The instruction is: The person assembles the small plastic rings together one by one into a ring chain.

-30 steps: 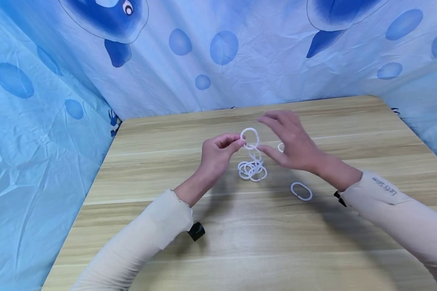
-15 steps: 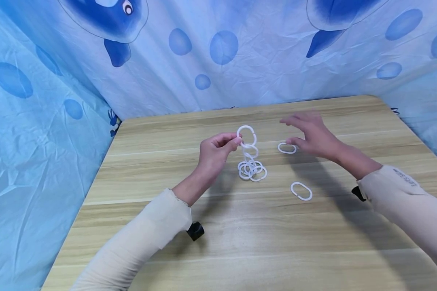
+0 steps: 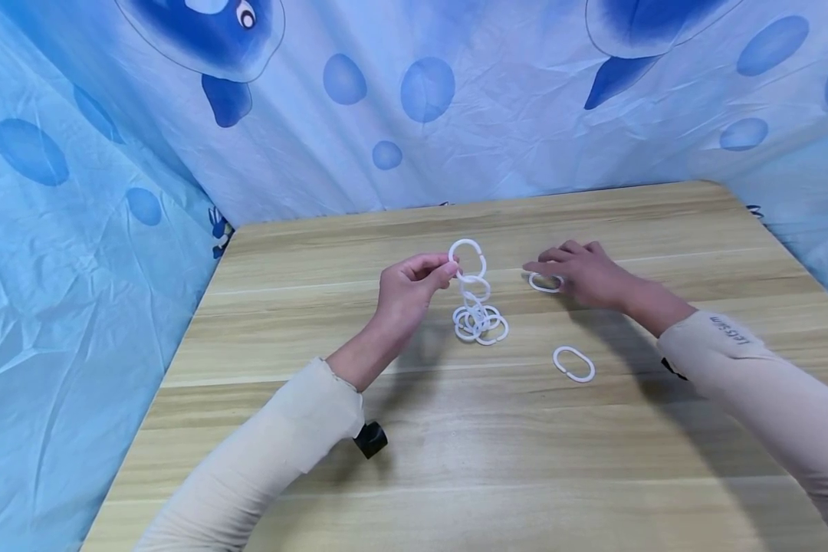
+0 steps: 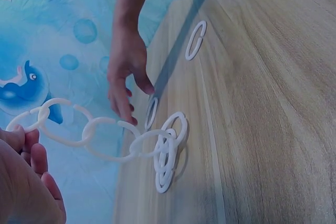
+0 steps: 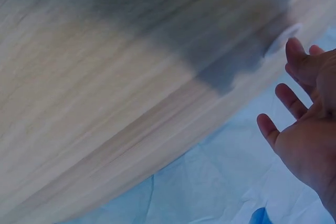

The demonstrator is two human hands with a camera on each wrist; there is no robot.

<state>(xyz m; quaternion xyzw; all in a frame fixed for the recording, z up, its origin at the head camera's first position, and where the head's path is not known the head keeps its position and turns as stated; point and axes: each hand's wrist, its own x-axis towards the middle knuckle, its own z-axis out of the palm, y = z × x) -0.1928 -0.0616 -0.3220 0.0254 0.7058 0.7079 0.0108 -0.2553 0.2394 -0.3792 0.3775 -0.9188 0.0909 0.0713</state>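
Note:
My left hand (image 3: 411, 295) pinches the top link of a chain of white plastic links (image 3: 474, 290) between thumb and fingers. The chain hangs down from it, and its lower links lie heaped on the table. In the left wrist view the hanging links (image 4: 107, 139) are joined one through another. My right hand (image 3: 589, 276) is over a loose white oval link (image 3: 545, 284), fingers spread and partly covering it; whether they touch it I cannot tell. That link (image 5: 283, 40) is blurred beside the thumb in the right wrist view.
Another loose white link (image 3: 574, 364), with a small gap in its side, lies on the wooden table (image 3: 469, 460) nearer me. A blue curtain (image 3: 414, 153) with whale prints stands behind the table's far edge and along the left.
My right hand has moved right, away from the chain, and come down over the far loose link. The left hand still holds the chain, having shifted slightly left.

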